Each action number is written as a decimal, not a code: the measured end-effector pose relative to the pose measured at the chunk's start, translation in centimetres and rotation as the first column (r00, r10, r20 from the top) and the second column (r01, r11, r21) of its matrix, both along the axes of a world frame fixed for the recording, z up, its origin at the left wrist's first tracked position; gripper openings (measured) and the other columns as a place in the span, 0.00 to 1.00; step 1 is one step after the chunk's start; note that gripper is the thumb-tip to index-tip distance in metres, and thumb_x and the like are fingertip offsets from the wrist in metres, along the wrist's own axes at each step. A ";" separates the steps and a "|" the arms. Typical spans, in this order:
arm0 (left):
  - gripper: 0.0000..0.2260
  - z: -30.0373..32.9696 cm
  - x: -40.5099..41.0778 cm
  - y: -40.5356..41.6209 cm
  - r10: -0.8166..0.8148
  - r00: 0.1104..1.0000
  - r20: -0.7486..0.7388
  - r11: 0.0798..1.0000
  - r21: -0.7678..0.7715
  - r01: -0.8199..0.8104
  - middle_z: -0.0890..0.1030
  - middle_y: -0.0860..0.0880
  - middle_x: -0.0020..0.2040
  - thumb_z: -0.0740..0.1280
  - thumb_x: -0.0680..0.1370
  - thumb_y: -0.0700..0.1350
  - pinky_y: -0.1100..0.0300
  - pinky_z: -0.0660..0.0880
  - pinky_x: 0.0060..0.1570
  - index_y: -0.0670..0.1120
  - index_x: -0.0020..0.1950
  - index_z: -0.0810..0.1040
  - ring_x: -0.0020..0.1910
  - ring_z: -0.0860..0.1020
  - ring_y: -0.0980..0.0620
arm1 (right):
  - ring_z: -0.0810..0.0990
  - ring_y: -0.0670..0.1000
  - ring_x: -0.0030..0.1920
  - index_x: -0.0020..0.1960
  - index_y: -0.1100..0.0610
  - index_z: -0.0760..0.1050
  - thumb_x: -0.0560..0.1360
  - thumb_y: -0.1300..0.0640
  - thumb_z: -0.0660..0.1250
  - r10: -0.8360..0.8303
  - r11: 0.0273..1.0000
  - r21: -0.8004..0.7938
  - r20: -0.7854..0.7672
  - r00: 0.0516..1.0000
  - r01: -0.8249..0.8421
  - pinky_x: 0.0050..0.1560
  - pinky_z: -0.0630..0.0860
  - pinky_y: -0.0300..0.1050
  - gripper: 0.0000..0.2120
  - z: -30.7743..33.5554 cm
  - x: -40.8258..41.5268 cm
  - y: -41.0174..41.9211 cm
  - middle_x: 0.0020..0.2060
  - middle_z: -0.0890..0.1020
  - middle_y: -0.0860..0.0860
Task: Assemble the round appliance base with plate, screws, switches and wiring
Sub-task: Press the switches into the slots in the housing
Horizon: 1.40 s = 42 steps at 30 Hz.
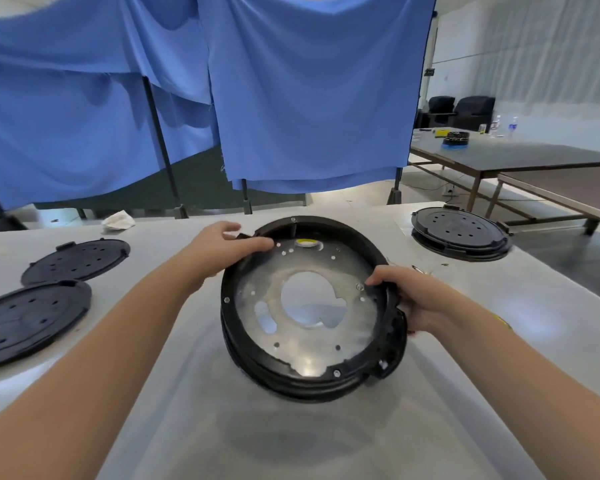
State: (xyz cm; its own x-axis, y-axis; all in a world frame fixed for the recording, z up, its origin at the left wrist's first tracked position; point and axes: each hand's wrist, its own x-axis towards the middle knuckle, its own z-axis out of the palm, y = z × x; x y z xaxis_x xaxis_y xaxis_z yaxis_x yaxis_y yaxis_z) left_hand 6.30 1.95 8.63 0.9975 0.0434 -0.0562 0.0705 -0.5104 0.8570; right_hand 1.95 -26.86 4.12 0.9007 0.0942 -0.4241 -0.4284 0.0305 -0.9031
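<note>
A round black appliance base [229, 327] is held tilted above the white table, its open side facing me. Inside it lies a shiny metal plate [326, 348] with a large central cut-out and several small holes; screws show around the rim. A yellow ring [306, 241] sits at the plate's far edge. My left hand [222, 244] grips the base's upper left rim, thumb over the edge. My right hand [413, 299] grips the right rim beside a black bracket [394, 327].
Two black perforated discs [77, 259] [28, 317] lie on the table at left. Another black round base [461, 233] rests at the far right. A crumpled white cloth [118, 220] lies at the far edge. Blue curtains hang behind; other tables stand at right.
</note>
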 end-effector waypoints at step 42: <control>0.10 -9.8 -9.2 -4.5 -0.342 0.526 0.779 0.842 0.503 -0.197 0.75 0.53 0.35 0.66 0.74 0.52 0.55 0.61 0.42 0.45 0.40 0.77 0.35 0.72 0.50 | 0.81 0.52 0.49 0.55 0.49 0.76 0.73 0.35 0.62 0.106 0.798 -0.594 0.304 0.947 0.101 0.48 0.78 0.45 0.20 -0.9 -0.7 -0.5 0.49 0.80 0.47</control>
